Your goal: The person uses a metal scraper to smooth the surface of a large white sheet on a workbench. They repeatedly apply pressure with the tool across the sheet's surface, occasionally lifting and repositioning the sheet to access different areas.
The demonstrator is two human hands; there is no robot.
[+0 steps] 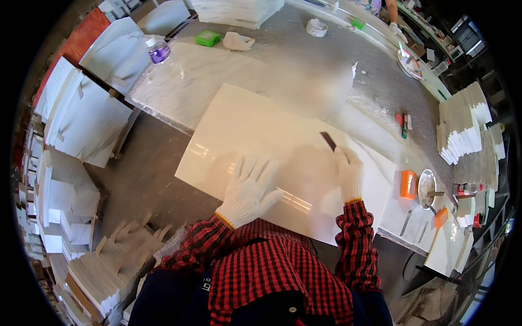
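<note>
A large glossy cream-white stone tile (250,119) lies in front of me, its near edge reaching my body. My left hand (250,187), in a white knit glove, rests flat on the tile with its fingers spread. My right hand (348,169), gloved the same way, is closed over the tile's right part. From its fingertips sticks out a thin dark flat blade (328,141), angled up and left; the part inside the grip is hidden.
An orange container (408,184) and a round metal dish (427,187) stand at the right. Farther off are a purple-liquid bottle (158,50), a green box (207,38) and a tape roll (316,27). Tile stacks (459,127) line the right side; another person's gloved hand (398,31) shows far right.
</note>
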